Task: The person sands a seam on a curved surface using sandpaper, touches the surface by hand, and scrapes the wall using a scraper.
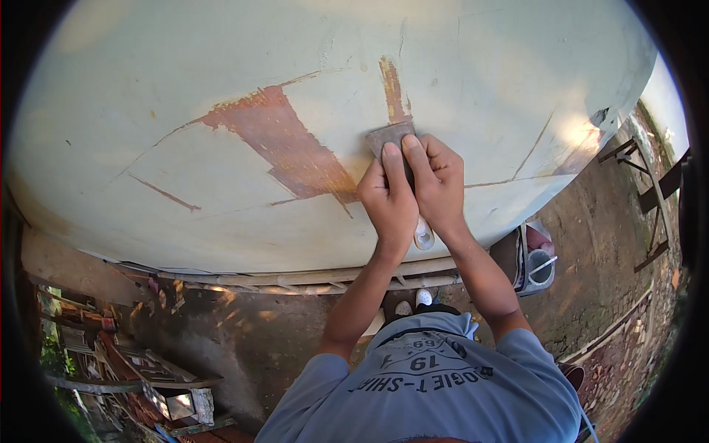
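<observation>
2 bare hands on a scraper: the left hand [389,201] and right hand [441,184] lie side by side, thumbs on the flat, dull grey blade of the scraper [385,137], pinching it from both sides; the rounded, pale handle end shows below the wrists. The blade lies against a broad, curved, pale green painted surface [221,192], at the lower end of a narrow, flaked brown strip [394,87]. To its left is a larger, rough-edged brown patch [284,140]. Thin cracks run outward from the patch. Open painted surface extends above and to both sides of the hands; its lower edge curves past a pale wooden rail [295,280]. A grey bucket [540,269] stands lower right, apart from the hands.
</observation>
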A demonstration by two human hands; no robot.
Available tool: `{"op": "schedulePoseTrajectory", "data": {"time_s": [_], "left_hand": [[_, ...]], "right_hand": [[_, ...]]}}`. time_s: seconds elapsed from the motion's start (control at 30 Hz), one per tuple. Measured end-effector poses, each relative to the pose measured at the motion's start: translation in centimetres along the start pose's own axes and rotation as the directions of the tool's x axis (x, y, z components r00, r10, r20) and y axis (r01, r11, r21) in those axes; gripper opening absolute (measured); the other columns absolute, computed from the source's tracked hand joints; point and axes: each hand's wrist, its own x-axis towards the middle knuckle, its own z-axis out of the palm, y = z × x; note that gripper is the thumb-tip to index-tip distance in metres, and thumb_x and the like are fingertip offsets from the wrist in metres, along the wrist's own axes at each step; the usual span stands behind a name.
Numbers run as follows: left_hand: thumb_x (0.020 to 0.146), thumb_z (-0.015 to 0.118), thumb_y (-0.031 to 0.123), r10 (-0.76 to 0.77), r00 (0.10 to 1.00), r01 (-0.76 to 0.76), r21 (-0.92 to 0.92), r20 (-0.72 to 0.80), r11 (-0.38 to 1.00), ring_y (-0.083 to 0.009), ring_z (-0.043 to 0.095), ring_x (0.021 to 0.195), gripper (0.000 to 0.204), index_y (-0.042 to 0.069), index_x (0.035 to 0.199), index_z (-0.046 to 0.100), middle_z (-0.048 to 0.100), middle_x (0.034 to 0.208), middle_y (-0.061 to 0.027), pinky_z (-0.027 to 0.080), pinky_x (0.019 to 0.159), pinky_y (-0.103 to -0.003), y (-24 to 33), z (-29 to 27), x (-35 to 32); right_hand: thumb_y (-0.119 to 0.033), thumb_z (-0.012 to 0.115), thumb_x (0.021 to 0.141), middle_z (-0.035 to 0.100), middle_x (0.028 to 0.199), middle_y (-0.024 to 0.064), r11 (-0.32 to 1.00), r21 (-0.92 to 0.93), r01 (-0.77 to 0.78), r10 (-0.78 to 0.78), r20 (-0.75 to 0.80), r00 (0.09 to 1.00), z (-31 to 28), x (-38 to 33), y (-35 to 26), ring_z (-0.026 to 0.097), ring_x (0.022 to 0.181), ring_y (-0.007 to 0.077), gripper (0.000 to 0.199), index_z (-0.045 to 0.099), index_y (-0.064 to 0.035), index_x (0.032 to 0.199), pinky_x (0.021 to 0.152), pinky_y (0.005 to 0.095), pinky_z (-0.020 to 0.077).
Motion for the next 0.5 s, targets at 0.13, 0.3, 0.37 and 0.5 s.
{"op": "schedulePoseTrajectory", "data": {"time_s": [0.13,0.3,0.37,0.5], "left_hand": [[0.107,0.048,0.026,-0.038,0.997,0.04,-0.039,0.06,0.998,-0.0033,0.041,0.068,0.045,-0.001,0.072,0.053,0.05,0.066,0.004,0.036,0.057,-0.025,2.3,-0.3,2.5],[0.106,0.05,0.022,0.028,1.0,-0.028,0.026,0.011,0.999,-0.0046,0.041,0.062,0.04,-0.003,0.074,0.054,0.051,0.06,0.0008,0.035,0.052,-0.027,-1.0,-0.4,0.5],[0.106,0.051,0.022,0.007,1.0,-0.007,-0.011,0.031,1.0,-0.0048,0.041,0.062,0.04,-0.003,0.074,0.054,0.051,0.06,0.0006,0.035,0.052,-0.027,-1.1,-0.4,0.6],[0.106,0.051,0.021,-0.012,0.998,0.017,-0.092,0.055,0.996,-0.0046,0.041,0.062,0.04,-0.004,0.075,0.054,0.049,0.06,0.0009,0.035,0.052,-0.027,1.5,-0.7,2.5]], "right_hand": [[-0.016,0.058,0.101,0.045,0.059,-0.0034,0.998,0.055,0.027,-0.03,0.048,0.998,0.5,2.4,-2.5,0.035,0.059,0.0027,0.036,0.052,0.0003,0.069,0.049,0.0252,0.0314],[-0.017,0.059,0.1,0.043,0.058,-0.0032,1.0,0.005,0.0,0.0,-0.002,1.0,-0.2,0.3,0.3,0.035,0.059,0.0032,0.037,0.051,0.0005,0.069,0.049,0.0258,0.0311],[-0.017,0.059,0.1,0.044,0.058,-0.003,0.999,0.001,-0.033,0.033,0.004,0.999,-0.3,0.4,0.3,0.036,0.059,0.0034,0.036,0.052,0.0006,0.069,0.049,0.0258,0.032],[-0.017,0.059,0.1,0.046,0.059,-0.0029,0.998,0.061,0.004,-0.007,0.053,0.999,0.7,2.0,-2.4,0.037,0.059,0.0035,0.035,0.053,0.0007,0.07,0.05,0.0254,0.0332]]}}
